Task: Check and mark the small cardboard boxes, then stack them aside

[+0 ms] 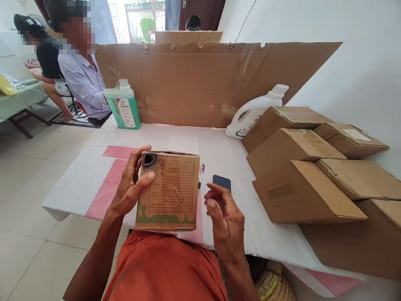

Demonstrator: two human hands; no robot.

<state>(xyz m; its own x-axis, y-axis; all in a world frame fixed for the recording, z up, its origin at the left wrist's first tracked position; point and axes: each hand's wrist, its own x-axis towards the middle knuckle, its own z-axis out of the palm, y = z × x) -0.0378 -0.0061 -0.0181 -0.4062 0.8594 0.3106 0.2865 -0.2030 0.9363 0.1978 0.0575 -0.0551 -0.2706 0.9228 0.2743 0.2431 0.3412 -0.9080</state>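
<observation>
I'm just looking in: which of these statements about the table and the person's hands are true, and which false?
1. The left hand grips the printed box. True.
2. The right hand holds the pen. False: it is empty, beside the box.
3. A dark phone lies on the table. True.
4. The green bottle lies on its side. False: it stands upright; the white jug leans.

Left hand [130,184] clamps with thumb and curled fingers; right hand [224,213] hovers, loosely open.
</observation>
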